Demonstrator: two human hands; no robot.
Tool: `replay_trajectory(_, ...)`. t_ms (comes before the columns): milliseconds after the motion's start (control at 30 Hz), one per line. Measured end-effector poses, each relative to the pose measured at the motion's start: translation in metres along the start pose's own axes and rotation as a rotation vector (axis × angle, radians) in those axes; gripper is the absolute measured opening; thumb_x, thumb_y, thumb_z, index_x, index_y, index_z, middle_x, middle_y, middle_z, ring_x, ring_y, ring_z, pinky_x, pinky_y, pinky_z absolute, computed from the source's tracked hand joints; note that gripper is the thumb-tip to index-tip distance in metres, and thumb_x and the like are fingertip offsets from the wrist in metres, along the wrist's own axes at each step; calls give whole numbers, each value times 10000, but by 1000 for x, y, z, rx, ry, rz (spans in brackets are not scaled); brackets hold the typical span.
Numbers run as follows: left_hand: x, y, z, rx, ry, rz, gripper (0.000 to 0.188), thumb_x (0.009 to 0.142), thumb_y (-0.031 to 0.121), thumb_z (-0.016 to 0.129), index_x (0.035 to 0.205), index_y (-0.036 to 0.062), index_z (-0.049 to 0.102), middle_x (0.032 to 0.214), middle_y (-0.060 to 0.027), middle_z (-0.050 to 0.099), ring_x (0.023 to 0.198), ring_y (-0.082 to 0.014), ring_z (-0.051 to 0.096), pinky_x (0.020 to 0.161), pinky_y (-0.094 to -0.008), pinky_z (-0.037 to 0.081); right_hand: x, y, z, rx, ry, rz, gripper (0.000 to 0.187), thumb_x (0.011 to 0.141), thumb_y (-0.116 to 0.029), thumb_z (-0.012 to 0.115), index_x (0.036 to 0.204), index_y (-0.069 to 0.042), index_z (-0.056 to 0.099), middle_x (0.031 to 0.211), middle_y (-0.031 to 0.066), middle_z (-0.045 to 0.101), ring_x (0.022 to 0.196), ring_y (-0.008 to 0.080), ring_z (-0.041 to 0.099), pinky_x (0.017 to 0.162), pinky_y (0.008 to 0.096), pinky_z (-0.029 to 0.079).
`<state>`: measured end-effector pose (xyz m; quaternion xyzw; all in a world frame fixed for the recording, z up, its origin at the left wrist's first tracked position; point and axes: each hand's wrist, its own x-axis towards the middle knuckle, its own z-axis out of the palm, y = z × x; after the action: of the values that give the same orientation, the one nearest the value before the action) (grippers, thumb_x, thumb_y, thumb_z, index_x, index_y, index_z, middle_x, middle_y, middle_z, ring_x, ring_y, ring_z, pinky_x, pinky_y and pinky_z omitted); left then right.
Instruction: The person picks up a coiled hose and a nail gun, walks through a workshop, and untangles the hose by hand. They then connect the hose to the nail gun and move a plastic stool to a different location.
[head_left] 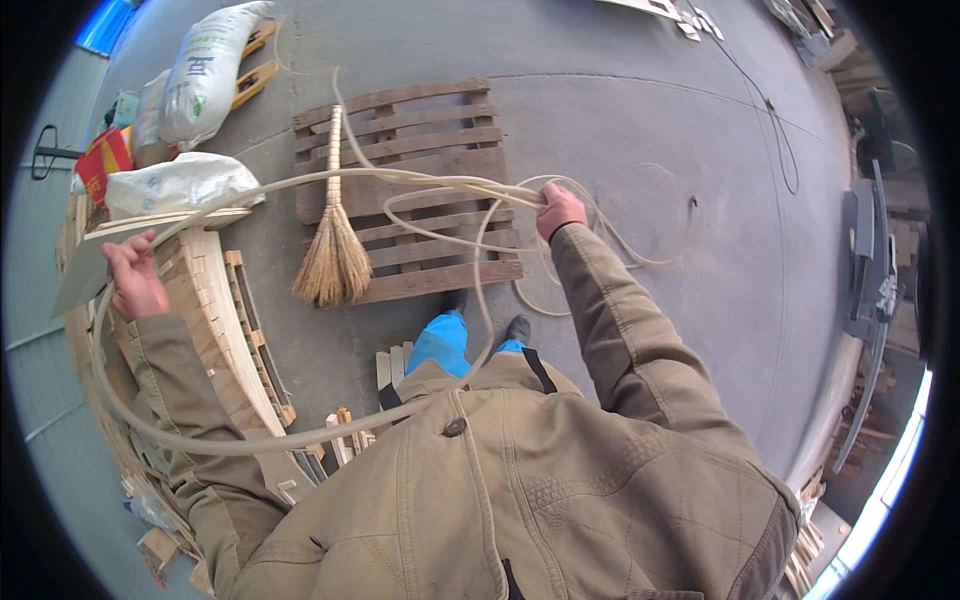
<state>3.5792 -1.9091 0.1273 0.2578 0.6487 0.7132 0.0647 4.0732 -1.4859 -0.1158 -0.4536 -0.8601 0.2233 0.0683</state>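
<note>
- Cane [300, 180], long and pale, was the thing in hand: it ran as one wide loop from the left hand [135, 285], down past the hip and across the front of the jacket, and as an upper span across to the right hand [560, 210].
- Step in hand, as I judged it: gathering the loose length into coils, with the arms spread wide to size a turn.
- Left hand was raised out to the side, fingers curled shut about the cane, thumb on top; boards [215, 300] were stacked just beneath it and sacks [185, 180] lay just beyond it.
- Broom [333, 255] lay on a pallet [420, 190] between the two hands, nearer the right; the upper span of cane passed over both.
- Right hand was stretched forward over the pallet's far corner, closed tight on several strands bunched together; smaller loops hung from it onto the floor [680, 320] to its right.
- Next move, in my judgement, called for bringing the left hand's length across to the right-hand bundle without letting the springy loops twist or snag on the pallet slats or the boards.
- How many turns the right hand held could not be told.
</note>
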Motion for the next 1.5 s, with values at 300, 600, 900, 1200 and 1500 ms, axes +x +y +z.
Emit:
replay_trajectory(300,-79,-218,-54,628,-475,-537,574,812,152,792,1315,4,559,1224,-158,643,1065,-212,639,885,-367,540,-1,33,-134,219,155,131,231,830,-189,764,1001,-52,690,805,129,704,734,272,676,715,371,534)
replay_trajectory(600,-170,-221,54,631,-477,-621,478,824,145,751,1226,-63,596,1124,-184,683,1049,-237,670,932,-355,540,-16,-5,-207,900,68,294,144,915,-109,655,937,28,615,734,55,606,500,102,524,465,269,444)
replay_trajectory(900,-291,-138,301,-456,-444,-1438,1074,738,627,773,1506,48,295,1501,-211,388,1382,-365,397,1059,-649,332,-35,-23,-206,1608,21,350,177,971,-148,597,1049,10,578,878,98,612,668,135,579,559,273,509)
replay_trajectory(1200,-255,-69,301,-1000,-531,-1175,641,986,600,412,1331,76,543,1273,-174,629,1172,-349,611,953,-574,494,-71,-20,-128,1964,28,582,166,1007,-127,532,1092,15,539,919,118,629,734,184,618,682,318,555)
replay_trajectory(1500,-219,-55,252,-817,-198,-858,318,989,273,568,1175,18,610,886,-84,678,880,-244,692,809,-450,584,-103,-14,-79,1576,-270,654,222,1006,-202,550,1084,5,571,1000,142,689,667,174,602,553,300,520)
